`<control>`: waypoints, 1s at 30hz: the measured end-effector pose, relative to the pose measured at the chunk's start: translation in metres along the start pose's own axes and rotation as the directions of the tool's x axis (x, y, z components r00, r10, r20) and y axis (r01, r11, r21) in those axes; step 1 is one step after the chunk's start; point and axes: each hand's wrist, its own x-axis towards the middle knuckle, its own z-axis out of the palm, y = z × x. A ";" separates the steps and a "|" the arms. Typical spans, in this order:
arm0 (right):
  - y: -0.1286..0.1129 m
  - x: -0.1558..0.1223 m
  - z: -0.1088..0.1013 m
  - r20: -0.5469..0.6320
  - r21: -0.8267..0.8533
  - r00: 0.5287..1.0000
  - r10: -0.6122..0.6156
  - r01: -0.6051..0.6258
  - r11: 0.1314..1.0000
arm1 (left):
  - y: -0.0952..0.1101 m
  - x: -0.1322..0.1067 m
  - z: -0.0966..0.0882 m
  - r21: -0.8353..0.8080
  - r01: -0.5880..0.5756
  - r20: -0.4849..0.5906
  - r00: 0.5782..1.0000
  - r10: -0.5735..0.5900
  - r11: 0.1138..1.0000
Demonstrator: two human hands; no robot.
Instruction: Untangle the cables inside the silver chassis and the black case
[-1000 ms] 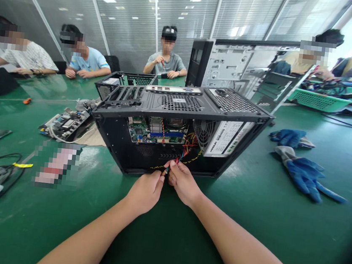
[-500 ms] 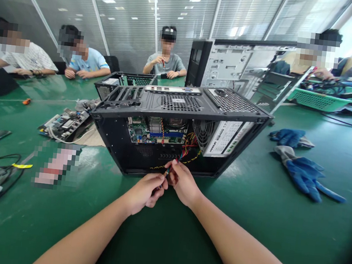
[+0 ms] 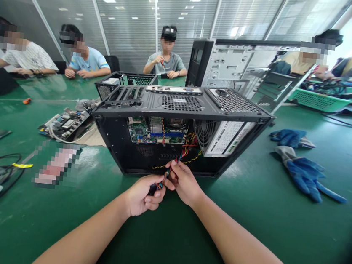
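A bundle of multicoloured power cables [image 3: 185, 151] runs out of an open black computer case [image 3: 110, 150] toward me. My left hand [image 3: 145, 194] is closed around the bundle's near end, where a dark connector shows between thumb and fingers. Just to its right, my right hand [image 3: 184, 181] pinches the same cables between thumb and fingertips. Both hands are in front of the case's lower edge. Inside the case sit a motherboard [image 3: 157, 132] and, at the right, a power supply [image 3: 226, 140] with a fan. The far course of the cables is hidden in the case.
Blue work gloves [image 3: 304, 174] lie at the right. On the left are loose circuit boards [image 3: 65, 123], a pixelated pinkish object [image 3: 57, 165] and black cables [image 3: 16, 164]. Another open case [image 3: 228, 61] and a green basket [image 3: 325, 101] stand behind. Several people sit around the table.
My left hand has turned and its fingers have loosened a little, so the dark connector now shows. The right hand keeps its pinch almost in place.
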 end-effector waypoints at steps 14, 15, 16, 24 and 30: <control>0.000 -0.001 0.002 -0.001 -0.067 1.000 -0.022 0.022 0.998 | -0.009 0.009 0.003 0.824 -0.157 -0.164 0.854 0.494 0.545; 0.000 -0.001 0.002 0.000 -0.065 1.000 -0.021 0.021 0.998 | -0.010 0.009 0.002 0.843 -0.160 -0.152 0.846 0.512 0.514; 0.000 -0.001 0.002 0.001 -0.063 1.000 -0.020 0.020 0.998 | -0.010 0.009 0.002 0.852 -0.161 -0.146 0.841 0.521 0.499; -0.001 -0.001 -0.001 0.024 0.005 0.999 0.026 -0.026 1.000 | -0.004 0.004 0.003 0.252 -0.093 -0.086 0.989 0.118 0.963; -0.005 -0.003 -0.001 0.091 0.078 0.993 0.071 -0.078 0.994 | 0.003 0.000 -0.002 -0.133 0.057 0.105 0.994 -0.044 0.990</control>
